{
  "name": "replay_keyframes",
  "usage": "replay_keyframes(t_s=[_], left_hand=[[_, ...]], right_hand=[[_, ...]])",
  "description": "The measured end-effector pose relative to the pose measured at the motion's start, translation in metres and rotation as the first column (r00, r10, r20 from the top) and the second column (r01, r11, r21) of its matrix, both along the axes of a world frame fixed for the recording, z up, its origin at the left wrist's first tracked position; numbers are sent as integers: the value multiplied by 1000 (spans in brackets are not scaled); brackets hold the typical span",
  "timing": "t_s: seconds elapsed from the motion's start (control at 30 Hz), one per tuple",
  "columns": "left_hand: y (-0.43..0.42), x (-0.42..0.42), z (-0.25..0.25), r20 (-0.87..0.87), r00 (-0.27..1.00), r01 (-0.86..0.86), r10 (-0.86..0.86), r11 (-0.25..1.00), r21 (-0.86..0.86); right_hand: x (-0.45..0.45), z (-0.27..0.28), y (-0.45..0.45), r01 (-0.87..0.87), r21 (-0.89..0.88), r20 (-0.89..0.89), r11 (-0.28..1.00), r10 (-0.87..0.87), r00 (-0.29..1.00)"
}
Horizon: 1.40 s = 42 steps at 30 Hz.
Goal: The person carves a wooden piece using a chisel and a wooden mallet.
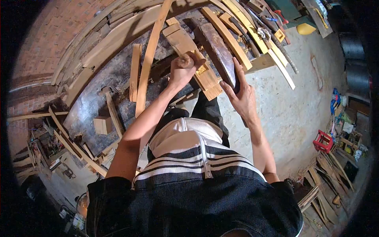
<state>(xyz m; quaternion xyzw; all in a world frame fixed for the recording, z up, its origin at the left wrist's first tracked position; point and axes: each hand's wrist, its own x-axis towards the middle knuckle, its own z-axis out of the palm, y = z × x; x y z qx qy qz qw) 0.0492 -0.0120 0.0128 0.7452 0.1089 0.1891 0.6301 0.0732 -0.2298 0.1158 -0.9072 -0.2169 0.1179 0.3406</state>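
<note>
My left hand [182, 74] is wrapped round a round wooden handle [185, 61], its blade end out of sight. The handle is over a pale wooden piece [179, 37] with a cut-out holding shavings [201, 70]. This piece lies slanted on the workbench, its near end over the bench edge. To its right is a long dark wooden block [216, 47]. My right hand [243, 96] is at the near end of that block, fingers stretched and spread, the forefinger along its right side and the thumb toward the pale piece.
Long strips [152, 51] and a short strip [135, 71] lie left on the workbench [89, 114], near a small wooden block [102, 125]. More strips [229, 37] and tools are at the right. A red crate [323, 141] and scrap wood [323, 185] stand on the floor.
</note>
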Motion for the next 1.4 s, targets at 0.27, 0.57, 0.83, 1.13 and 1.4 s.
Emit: replay_keyframes(t_s=[0.27, 0.57, 0.83, 1.13, 1.4], left_hand=[[-8, -13, 3, 159, 979, 129, -124, 991, -22], [-18, -16, -27, 176, 980, 29, -94, 939, 342], [-5, 5, -2, 110, 990, 16, 89, 707, -707], [26, 2, 20, 69, 993, -98, 101, 994, -47], [-9, -11, 14, 41, 998, 40, -39, 999, -29]], right_hand=[[-12, 61, 32, -286, 389, 433, 875, 100, 896], [-16, 62, 33, -298, 119, 241, 947, 264, 934], [4, 21, 25, -95, 110, 98, 989, 85, 992], [3, 10, 8, 9, 197, 53, 980, -20, 998], [-3, 31, 16, -10, 196, -54, 981, 20, 998]])
